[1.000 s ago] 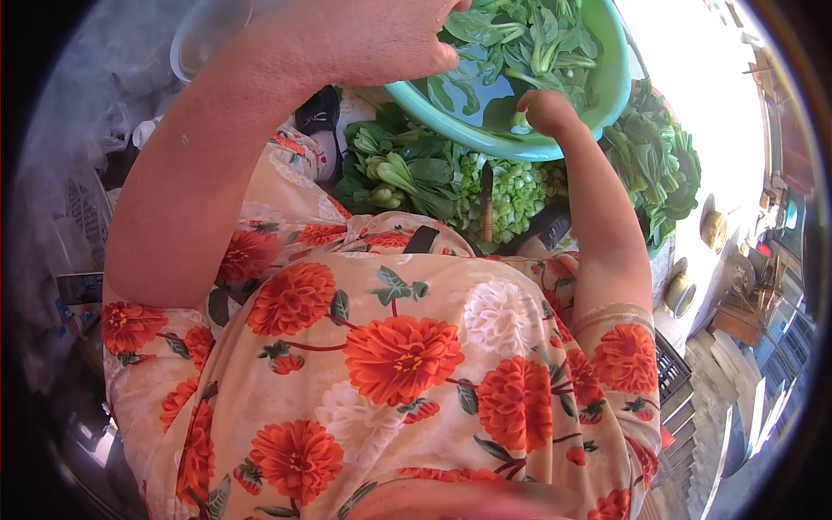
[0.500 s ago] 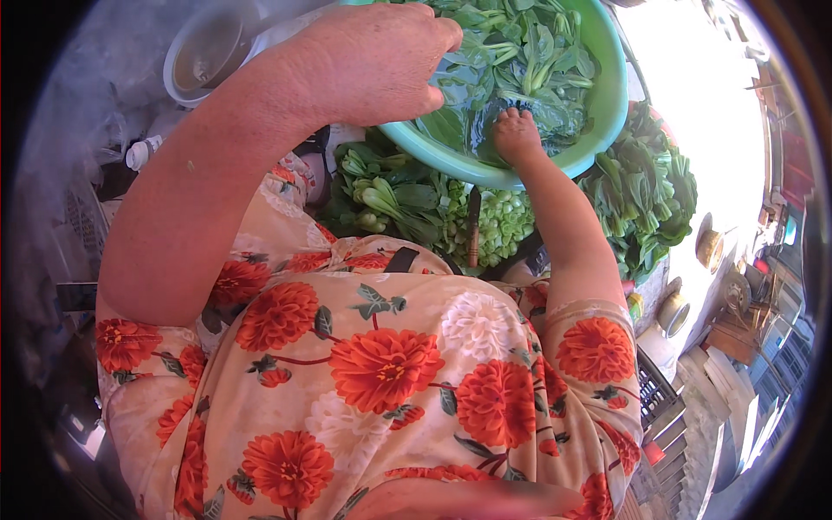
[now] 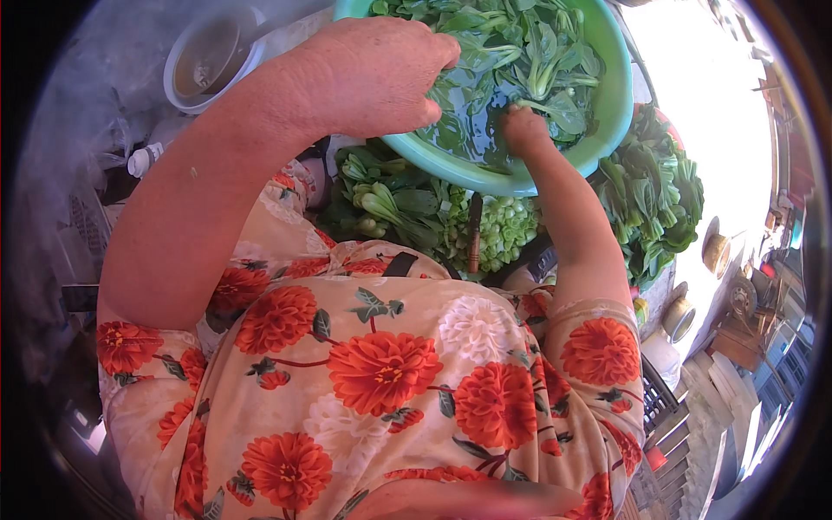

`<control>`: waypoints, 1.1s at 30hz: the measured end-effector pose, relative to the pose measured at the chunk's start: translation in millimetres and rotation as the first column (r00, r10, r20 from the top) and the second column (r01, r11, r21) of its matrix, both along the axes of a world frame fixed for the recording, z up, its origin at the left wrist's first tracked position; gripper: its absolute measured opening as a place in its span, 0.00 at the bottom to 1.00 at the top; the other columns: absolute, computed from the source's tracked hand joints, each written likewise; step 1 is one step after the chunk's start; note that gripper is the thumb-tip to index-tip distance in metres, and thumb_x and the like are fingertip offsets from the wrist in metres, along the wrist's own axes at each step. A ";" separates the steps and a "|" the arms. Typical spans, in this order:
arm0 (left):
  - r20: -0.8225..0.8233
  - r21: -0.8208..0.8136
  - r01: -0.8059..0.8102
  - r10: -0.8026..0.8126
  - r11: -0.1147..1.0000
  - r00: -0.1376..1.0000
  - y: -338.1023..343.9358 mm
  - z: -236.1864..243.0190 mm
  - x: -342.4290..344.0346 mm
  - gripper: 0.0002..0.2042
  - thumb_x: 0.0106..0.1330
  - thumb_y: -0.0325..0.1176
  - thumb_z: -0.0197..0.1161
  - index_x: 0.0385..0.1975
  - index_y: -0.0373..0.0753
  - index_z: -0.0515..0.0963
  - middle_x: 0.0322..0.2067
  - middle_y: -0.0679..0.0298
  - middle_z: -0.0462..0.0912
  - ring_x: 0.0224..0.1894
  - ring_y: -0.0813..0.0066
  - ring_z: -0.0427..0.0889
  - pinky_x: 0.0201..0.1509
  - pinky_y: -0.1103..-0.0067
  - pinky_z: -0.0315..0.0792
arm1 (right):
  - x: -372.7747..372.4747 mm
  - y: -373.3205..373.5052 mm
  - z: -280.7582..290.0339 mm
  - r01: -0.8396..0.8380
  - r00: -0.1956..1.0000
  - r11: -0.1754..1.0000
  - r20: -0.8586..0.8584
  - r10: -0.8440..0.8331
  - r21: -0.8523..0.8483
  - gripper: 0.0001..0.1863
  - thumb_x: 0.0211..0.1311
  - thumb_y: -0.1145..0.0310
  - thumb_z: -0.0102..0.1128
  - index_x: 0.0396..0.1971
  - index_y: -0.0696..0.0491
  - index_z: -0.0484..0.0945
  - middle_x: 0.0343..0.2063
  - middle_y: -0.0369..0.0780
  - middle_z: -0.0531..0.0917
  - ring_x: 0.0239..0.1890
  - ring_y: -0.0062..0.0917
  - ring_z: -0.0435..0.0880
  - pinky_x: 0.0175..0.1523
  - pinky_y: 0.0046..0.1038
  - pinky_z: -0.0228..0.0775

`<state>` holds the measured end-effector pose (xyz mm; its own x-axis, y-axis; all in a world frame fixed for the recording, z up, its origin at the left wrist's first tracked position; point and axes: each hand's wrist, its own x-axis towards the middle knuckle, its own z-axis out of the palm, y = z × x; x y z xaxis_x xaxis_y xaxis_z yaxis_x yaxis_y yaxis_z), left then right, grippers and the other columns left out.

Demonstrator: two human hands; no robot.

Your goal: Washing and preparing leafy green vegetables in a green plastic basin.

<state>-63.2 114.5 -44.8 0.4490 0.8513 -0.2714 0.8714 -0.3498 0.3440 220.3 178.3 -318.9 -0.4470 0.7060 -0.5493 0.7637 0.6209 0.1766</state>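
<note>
A pale green plastic basin [image 3: 464,175] stands in front of me, filled with water and leafy greens [image 3: 485,48]. My right hand [image 3: 526,133] is inside its near right part at the water, its fingers closed. The pale stem end of a leafy green [image 3: 556,111] shows at those fingers and seems to be gripped; the fingertips are hidden. Over the basin's left rim is my left hand [image 3: 386,74], palm down. Its thumb and forefinger are apart, with nothing visible between them; the other fingers are out of sight.
Leafy bunches [image 3: 386,199] and cut pale green stems [image 3: 507,230] lie below the basin, near a wooden-handled tool [image 3: 475,234]. To the right is a large heap of greens [image 3: 650,195]. A white bowl [image 3: 186,100] with liquid stands at the left, and a white-capped bottle [image 3: 143,161] is nearby.
My right hand has moved slightly right and its fingers have curled, with a green's stem now at them. The greens in the water have shifted. My left hand has hardly moved.
</note>
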 end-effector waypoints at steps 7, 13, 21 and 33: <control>0.039 0.036 -0.005 0.003 0.999 0.999 -2.1 5.6 7.1 0.21 0.55 0.35 0.61 0.49 0.34 0.73 0.44 0.51 0.80 0.44 0.54 0.80 0.50 0.66 0.74 | -39.8 -1.7 14.6 0.471 0.744 0.863 -0.443 -0.500 -0.183 0.28 0.46 0.57 0.67 0.47 0.54 0.73 0.50 0.52 0.75 0.50 0.43 0.78 0.54 0.39 0.72; 0.025 0.057 0.019 -0.020 0.998 0.999 0.0 7.9 2.9 0.22 0.55 0.36 0.62 0.49 0.34 0.73 0.43 0.50 0.80 0.44 0.54 0.81 0.49 0.66 0.74 | -34.2 8.6 14.4 0.524 0.003 0.444 -0.520 -0.854 -0.727 0.29 0.52 0.61 0.67 0.51 0.60 0.70 0.34 0.43 0.82 0.29 0.26 0.83 0.26 0.31 0.79; 0.062 0.095 -0.002 -0.004 0.995 0.998 12.3 -9.8 -14.1 0.22 0.55 0.37 0.62 0.49 0.34 0.74 0.41 0.51 0.81 0.42 0.56 0.82 0.48 0.66 0.74 | -15.5 22.5 -6.1 0.581 0.132 0.484 -0.511 -0.849 -0.655 0.22 0.54 0.62 0.65 0.46 0.60 0.74 0.33 0.43 0.84 0.28 0.26 0.85 0.29 0.28 0.80; 0.002 -0.199 -0.091 0.093 0.976 0.996 -16.6 33.6 -24.3 0.24 0.56 0.38 0.62 0.50 0.29 0.73 0.46 0.46 0.79 0.49 0.54 0.79 0.53 0.66 0.72 | -35.2 -29.7 121.9 0.472 0.228 0.582 -0.546 -0.806 -0.662 0.24 0.56 0.67 0.66 0.50 0.63 0.72 0.34 0.40 0.82 0.33 0.22 0.82 0.37 0.23 0.79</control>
<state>-87.5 97.9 -11.2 0.3748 0.8191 -0.4343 0.8925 -0.1920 0.4081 185.1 148.6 -196.9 -0.2364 0.8300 -0.5052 0.6180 -0.2728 -0.7373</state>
